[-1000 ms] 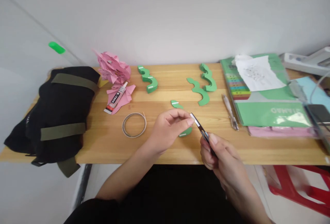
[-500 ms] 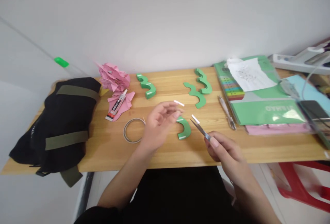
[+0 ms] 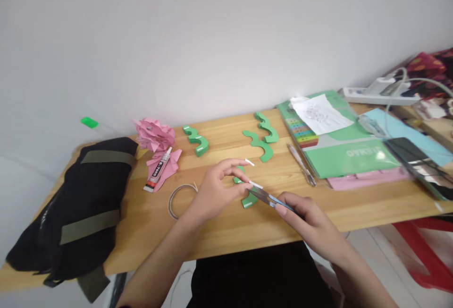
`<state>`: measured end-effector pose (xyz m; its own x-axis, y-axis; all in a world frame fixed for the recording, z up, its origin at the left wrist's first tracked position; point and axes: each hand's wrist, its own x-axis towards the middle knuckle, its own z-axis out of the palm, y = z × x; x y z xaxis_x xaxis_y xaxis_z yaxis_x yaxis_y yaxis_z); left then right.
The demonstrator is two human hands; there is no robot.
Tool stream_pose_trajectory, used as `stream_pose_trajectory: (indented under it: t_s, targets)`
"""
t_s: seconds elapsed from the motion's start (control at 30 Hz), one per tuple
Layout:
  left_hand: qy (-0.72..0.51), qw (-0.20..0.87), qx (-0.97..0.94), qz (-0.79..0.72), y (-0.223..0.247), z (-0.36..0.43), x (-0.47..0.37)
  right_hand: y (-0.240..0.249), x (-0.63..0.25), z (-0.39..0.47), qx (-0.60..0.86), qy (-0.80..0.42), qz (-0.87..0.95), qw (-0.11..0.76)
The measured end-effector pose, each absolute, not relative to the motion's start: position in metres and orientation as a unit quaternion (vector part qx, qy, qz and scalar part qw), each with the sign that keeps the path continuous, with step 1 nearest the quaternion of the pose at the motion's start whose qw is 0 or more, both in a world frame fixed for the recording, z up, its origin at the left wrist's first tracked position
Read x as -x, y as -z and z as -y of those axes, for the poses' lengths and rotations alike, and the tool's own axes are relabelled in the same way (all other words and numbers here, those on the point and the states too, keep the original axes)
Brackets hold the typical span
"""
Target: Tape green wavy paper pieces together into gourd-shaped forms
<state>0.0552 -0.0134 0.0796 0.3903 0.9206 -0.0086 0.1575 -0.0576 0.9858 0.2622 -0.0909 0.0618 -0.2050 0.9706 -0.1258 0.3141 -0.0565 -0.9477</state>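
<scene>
In my right hand (image 3: 306, 216) is a pair of small scissors (image 3: 264, 196), pointing left with the blades nearly together. A short strip of white double-sided tape (image 3: 255, 184) lies along the blade tips. The thumb and a finger of my left hand (image 3: 217, 187) meet at that strip's end. On my left index fingertip sticks another short white strip (image 3: 249, 162). Below the hands lies a wavy green foam piece (image 3: 250, 200) with white strips on it, partly hidden by my left fingers and the scissors. The tape roll (image 3: 170, 201) rests beside my left wrist, partly covered.
Wavy green pieces (image 3: 197, 141) lie at the back left, others (image 3: 264, 151) at the back right. A glue tube (image 3: 158, 170), pink paper (image 3: 155, 134) and black bag (image 3: 78, 213) are left. A pen (image 3: 301, 164), green folder (image 3: 350, 157) and phone (image 3: 417, 161) are right.
The scissors with the strip at their tips have come left to my left thumb. My left fingers have closed toward that strip. The view has tilted up and shifted right.
</scene>
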Motion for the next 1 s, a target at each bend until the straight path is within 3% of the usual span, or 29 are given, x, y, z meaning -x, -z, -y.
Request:
stream_pose_trajectory:
  t_s: [0.53, 0.73, 0.87, 1.0]
  targets:
    - [-0.33, 0.618, -0.6, -0.385, -0.071, 0.006, -0.058, -0.067, -0.272, 0.088, 0.522, -0.483, 0.635, 0.302]
    - [-0.36, 0.622, -0.582, -0.38, -0.065, 0.001, -0.059, -0.062, -0.279, 0.087, 0.53, -0.479, 0.655, 0.246]
    - [-0.425, 0.64, -0.465, -0.441, -0.061, -0.005, -0.059, -0.039, -0.284, 0.081, 0.67, -0.329, 0.63, 0.212]
    - [-0.461, 0.638, -0.409, -0.462, -0.055, -0.007, -0.057, -0.027, -0.284, 0.069, 0.803, -0.141, 0.575, 0.076]
